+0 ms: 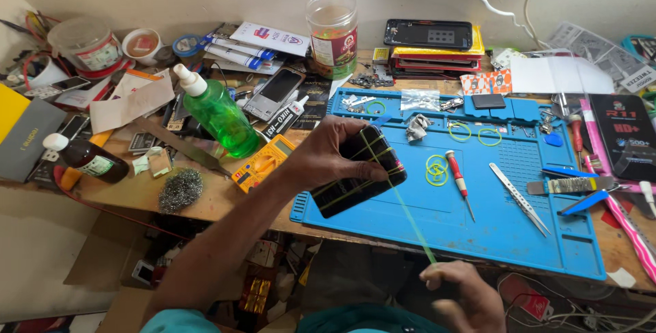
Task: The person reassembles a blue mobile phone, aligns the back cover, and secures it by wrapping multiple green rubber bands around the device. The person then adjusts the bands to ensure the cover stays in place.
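Observation:
My left hand grips a black phone by its upper end, holding it tilted over the left part of a blue work mat. Several yellow-green rubber bands are wrapped around the phone. Another rubber band runs stretched from the phone down to my right hand, which pinches its end below the table's front edge. More loose bands lie on the mat just right of the phone.
On the mat lie a red-handled screwdriver, metal tweezers and blue tools. A green liquid bottle, a yellow multimeter, steel wool, a plastic jar and stacked phones crowd the wooden bench.

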